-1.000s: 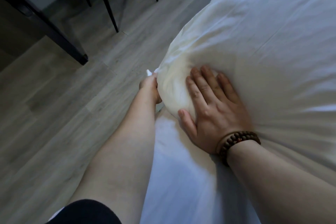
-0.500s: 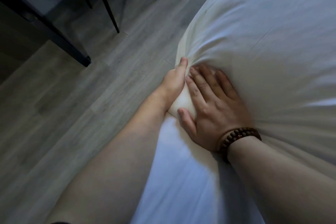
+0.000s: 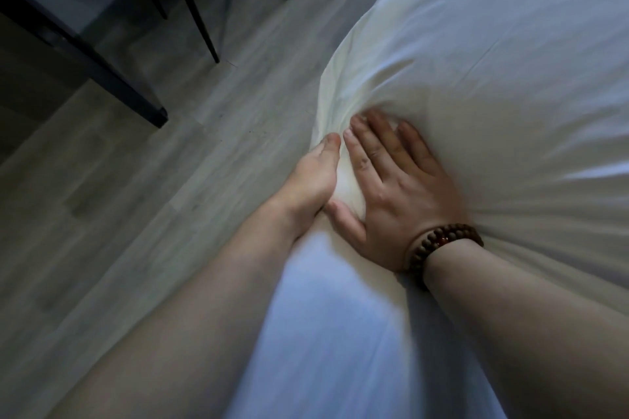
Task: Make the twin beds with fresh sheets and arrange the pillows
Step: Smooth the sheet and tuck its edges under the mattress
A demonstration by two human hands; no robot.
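Note:
A white sheet [image 3: 493, 61] covers the bed and bunches into a rounded, creased corner at the bed's left edge. My right hand [image 3: 398, 194], with a brown bead bracelet on its wrist, presses flat on top of that corner with fingers spread. My left hand [image 3: 313, 177] holds the corner from the floor side; its thumb lies along the fabric beside the right forefinger, and its fingers are hidden under the cloth. A smoother bluish-white stretch of bedding [image 3: 340, 333] runs between my forearms.
Grey wood-look floor [image 3: 136, 214] runs along the left of the bed. A black furniture leg [image 3: 102, 68] slants across the upper left, and thin black chair legs [image 3: 200, 20] stand behind it near the bed's edge.
My left hand rose from under the corner to its side, with the thumb now next to the right forefinger. The right hand stayed pressed on the corner, which has flattened and creased.

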